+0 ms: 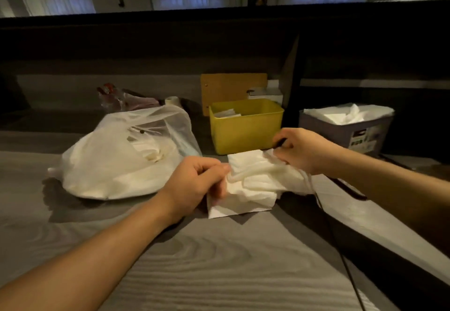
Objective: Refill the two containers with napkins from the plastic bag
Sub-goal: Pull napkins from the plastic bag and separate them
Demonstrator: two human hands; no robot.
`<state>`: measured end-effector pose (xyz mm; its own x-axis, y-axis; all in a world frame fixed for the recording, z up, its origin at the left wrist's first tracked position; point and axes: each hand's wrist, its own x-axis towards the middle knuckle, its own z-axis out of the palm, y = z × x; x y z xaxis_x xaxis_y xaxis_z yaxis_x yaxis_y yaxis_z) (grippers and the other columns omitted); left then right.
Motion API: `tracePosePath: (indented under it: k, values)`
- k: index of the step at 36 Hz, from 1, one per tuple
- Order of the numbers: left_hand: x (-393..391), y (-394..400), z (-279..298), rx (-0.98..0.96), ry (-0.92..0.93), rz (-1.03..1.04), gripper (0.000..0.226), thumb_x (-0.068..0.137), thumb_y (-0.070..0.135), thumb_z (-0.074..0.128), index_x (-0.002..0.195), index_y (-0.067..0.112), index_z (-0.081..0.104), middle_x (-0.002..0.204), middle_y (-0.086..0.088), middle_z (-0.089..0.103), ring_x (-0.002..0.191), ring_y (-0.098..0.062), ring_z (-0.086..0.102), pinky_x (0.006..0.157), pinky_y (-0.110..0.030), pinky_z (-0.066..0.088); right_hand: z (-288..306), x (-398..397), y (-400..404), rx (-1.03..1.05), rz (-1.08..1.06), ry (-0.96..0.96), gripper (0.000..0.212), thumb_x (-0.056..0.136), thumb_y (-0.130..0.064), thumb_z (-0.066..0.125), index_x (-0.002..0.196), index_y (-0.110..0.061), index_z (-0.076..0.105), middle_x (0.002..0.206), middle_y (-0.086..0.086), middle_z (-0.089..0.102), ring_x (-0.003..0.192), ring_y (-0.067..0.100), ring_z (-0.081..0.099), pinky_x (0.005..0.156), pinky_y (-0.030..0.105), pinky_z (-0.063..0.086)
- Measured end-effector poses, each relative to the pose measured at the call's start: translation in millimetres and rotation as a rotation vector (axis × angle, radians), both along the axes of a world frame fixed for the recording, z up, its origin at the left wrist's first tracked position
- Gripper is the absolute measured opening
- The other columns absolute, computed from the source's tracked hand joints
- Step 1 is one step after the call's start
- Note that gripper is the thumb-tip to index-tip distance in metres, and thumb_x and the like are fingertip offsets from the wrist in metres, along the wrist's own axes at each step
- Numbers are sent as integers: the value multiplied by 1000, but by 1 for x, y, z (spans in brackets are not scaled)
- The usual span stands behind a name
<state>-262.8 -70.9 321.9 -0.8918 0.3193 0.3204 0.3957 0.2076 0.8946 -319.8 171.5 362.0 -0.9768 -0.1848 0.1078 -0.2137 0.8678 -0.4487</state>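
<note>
A rumpled stack of white napkins [253, 184] lies on the grey wooden table [207, 262] in front of the yellow container [246, 130]. My left hand [194, 184] pinches the stack's left edge and my right hand [304, 150] grips its upper right side. The yellow container holds only a few napkins at its bottom. To its right, the grey container [345, 132] is filled with white napkins to the rim. A translucent plastic bag [121, 159] with more napkins inside sits on the table to the left of my hands.
A brown board [233, 91] and a small white box [265, 95] stand behind the yellow container. Crumpled clear plastic [117, 98] and a tape roll [173, 101] lie behind the bag. A dark cable [341, 249] runs along the table's right side, by a dark partition.
</note>
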Motion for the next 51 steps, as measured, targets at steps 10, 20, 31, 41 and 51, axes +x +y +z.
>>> tracePosePath:
  k: [10,20,31,41,51]
  values:
    - [-36,25,-4,-372,198,106,42,85,45,71,124,42,57,123,29,54,117,11,50,93,-6,41,-14,14,21,87,408,173,46,94,-35,67,138,-27,58,131,-17,58,117,-3,51,95,6,40]
    - [-52,41,-2,-404,147,30,27,92,20,69,111,38,72,96,20,72,84,-2,66,69,-18,51,-36,1,25,-160,365,196,25,93,-27,69,117,-26,73,105,-14,72,96,2,66,85,30,56]
    - [-61,36,-5,86,-45,77,25,93,16,66,115,29,65,105,8,72,98,-12,70,73,-25,60,-42,-2,13,-541,242,186,38,97,-15,62,132,-29,57,120,-14,65,113,4,61,95,30,56]
    - [-58,47,-6,-19,-94,-4,95,89,-12,62,149,49,22,128,6,50,105,-13,67,80,-35,62,-39,12,-3,-536,267,20,87,94,2,53,154,-45,12,155,-11,30,119,14,50,90,20,42]
    - [-59,48,-7,0,-28,125,74,94,4,65,147,46,34,117,8,60,104,-14,67,83,-33,62,-43,1,3,-511,220,197,69,93,8,53,146,-34,41,141,-15,47,132,8,44,110,27,42]
